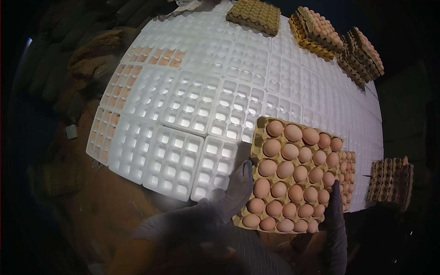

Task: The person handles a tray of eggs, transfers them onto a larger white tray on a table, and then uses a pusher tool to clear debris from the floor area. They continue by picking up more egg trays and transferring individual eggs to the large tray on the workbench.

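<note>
A brown cardboard tray (256, 134) filled with several brown eggs (289, 176) is held over the near edge of a wide field of white plastic trays. My left hand (238, 189), in a pale glove, grips the tray's left edge. My right hand (333, 201), also gloved, grips its right edge. Both forearms come in from the lower edge. The tray is roughly level and partly overlaps the white trays below.
White empty plastic trays (183, 110) cover the surface ahead. Another egg-filled tray (350, 176) lies just right of the held one. Stacks of cardboard trays stand at the far back (254, 14), back right (364, 55) and right edge (389, 179). Dark sacks (50, 68) lie left.
</note>
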A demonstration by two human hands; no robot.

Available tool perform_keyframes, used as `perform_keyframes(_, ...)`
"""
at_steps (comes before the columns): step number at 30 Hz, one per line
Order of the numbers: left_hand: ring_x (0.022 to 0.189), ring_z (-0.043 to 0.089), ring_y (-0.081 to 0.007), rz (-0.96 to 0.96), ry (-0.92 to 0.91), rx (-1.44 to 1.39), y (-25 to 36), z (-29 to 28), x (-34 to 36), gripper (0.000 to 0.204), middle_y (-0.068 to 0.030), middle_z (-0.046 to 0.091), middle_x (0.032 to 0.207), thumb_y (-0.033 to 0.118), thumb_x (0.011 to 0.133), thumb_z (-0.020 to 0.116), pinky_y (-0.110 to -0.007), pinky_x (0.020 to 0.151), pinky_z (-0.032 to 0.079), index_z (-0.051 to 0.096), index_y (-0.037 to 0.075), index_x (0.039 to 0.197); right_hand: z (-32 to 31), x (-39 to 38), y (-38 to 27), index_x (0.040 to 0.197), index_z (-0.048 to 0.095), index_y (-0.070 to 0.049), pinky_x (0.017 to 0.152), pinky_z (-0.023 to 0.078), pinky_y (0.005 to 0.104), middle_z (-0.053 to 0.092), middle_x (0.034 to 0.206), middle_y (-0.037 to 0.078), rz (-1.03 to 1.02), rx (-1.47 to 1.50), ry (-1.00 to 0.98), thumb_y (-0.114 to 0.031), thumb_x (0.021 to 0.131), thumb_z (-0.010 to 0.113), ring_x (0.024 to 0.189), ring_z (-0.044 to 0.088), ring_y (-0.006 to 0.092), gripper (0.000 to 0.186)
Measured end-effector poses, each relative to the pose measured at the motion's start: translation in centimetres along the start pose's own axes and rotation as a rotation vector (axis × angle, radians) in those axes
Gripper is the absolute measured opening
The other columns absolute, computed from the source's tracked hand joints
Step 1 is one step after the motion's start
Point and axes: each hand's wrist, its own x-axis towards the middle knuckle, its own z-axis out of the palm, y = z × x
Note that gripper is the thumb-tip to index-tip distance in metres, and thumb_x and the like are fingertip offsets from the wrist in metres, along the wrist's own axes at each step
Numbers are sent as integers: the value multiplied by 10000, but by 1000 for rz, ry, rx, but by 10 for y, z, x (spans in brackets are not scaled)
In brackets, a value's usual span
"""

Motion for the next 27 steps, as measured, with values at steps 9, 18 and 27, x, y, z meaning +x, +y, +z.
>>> perform_keyframes(9, 1029, 520, -490, -136, -1, 146, -82, -94, 48, 367, -319, 595, 1048, 256, 992, 396, -522, 905, 422, 570, -46, 1104, 105, 35, 47, 1406, 462, -60, 870, 528, 349, 639, 1213, 125, 349, 19, 76, -517, 1019, 402, 1060, 647, 193, 602)
perform_keyframes(18, 1085, 640, -219, 22, -61, 95, 10, -158, 61, 319, -132, 669, 1176, 83, 941, 580, -328, 936, 494, 633, 39, 1253, 107, 83, -9, 1237, 596, -52, 983, 443, 387, 615, 1183, 111, -346, -702, -21, -152, 880, 668, 1146, 570, 265, 378)
perform_keyframes(27, 1192, 570, -300, 689, -222, 784, 20, -121, 137, 375, -119, 649, 1211, 226, 897, 665, -386, 1014, 469, 636, 104, 1250, 180, 162, 3, 1066, 628, -102, 913, 472, 418, 639, 1020, 78, -922, -1013, -242, -235, 837, 680, 962, 607, 283, 270)
